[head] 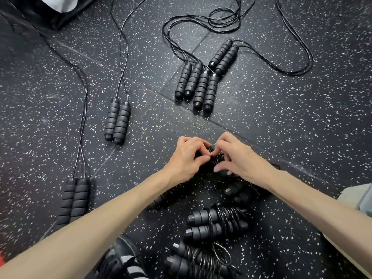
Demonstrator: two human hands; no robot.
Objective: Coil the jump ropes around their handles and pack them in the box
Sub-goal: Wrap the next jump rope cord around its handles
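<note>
Cord is pinched by the left hand (186, 158) and right hand (235, 156) over a wound jump rope (216, 158) on mid-floor (281, 121). Thin, springy (likely slippery), it is best gripped by the foam handles, judged light.

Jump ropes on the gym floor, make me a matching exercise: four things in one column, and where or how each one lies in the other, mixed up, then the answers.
Things
1. rope in the hands
2. coiled bundle
3. six handles
4. handle pair

States
A. clustered at the top, cords looping off to the right
B. left of the hands, cords running straight up
C. wound, lying below the hands
D. gripped by left hand and right hand

Pairs: 1-D, 2-C, 3-A, 4-B
</note>
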